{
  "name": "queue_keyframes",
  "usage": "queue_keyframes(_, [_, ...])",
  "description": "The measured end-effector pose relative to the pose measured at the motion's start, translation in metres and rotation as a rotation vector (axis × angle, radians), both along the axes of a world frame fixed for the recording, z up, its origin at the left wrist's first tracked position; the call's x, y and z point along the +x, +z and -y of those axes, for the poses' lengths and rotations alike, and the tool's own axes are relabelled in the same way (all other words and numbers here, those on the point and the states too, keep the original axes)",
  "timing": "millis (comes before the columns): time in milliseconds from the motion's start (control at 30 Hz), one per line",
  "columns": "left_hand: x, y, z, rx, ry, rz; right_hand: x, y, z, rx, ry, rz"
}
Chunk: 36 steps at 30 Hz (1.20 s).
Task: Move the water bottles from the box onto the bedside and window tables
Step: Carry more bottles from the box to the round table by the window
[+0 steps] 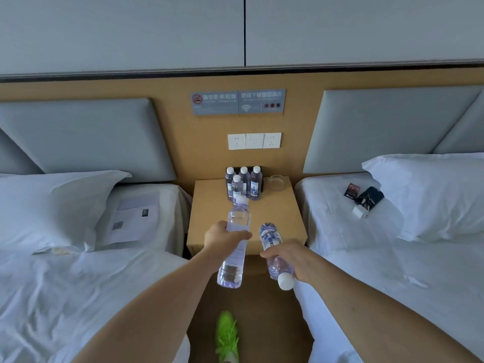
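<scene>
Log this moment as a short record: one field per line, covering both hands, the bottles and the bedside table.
left hand: grips a water bottle, cap pointing toward the table
right hand: grips a second bottle, cap pointing back toward the person
bedside table: wooden, between two beds
bottles on table: four, upright, clustered at the back
glass ashtray: to the right of the cluster
box: not in view

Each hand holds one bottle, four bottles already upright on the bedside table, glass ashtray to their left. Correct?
Not quite. In the head view the glass ashtray sits to the right of the four upright bottles on the bedside table. The rest holds: left hand and right hand each hold one bottle.
</scene>
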State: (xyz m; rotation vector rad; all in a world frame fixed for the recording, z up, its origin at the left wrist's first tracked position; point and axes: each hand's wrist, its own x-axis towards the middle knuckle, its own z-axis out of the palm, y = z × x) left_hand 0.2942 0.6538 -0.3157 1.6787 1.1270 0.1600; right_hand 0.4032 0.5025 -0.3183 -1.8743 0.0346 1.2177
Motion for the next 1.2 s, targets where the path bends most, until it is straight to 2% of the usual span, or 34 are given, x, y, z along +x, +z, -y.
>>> queue_keyframes(200, [0.068, -0.018, -0.088, -0.101, -0.109, -0.040, 0.069, -0.016, -0.078, -0.128, 0.068, 0.089])
queue_keyframes(333, [0.100, -0.030, -0.138, -0.075, -0.286, -0.102, 0.104, -0.022, -0.124, -0.229, 0.204, 0.140])
queue_keyframes(500, [0.131, -0.045, -0.184, -0.066, -0.399, -0.141, 0.136, -0.033, -0.163, -0.307, 0.257, 0.204])
queue_keyframes(667, [0.148, -0.071, -0.205, -0.195, -0.229, -0.119, 0.168, -0.052, -0.178, -0.353, 0.248, 0.254])
queue_keyframes(867, [0.177, -0.087, -0.212, -0.318, -0.143, -0.109, 0.216, -0.085, -0.202, -0.352, 0.288, 0.259])
queue_keyframes(933, [0.183, -0.089, -0.209, -0.289, -0.169, -0.139, 0.223, -0.092, -0.210, -0.313, 0.280, 0.244])
queue_keyframes(1067, [0.193, -0.104, -0.206, -0.103, -0.262, -0.240, 0.240, -0.106, -0.228, -0.291, 0.318, 0.279])
queue_keyframes(1200, [0.197, -0.127, -0.209, -0.058, -0.258, -0.281, 0.251, -0.121, -0.244, -0.269, 0.304, 0.294])
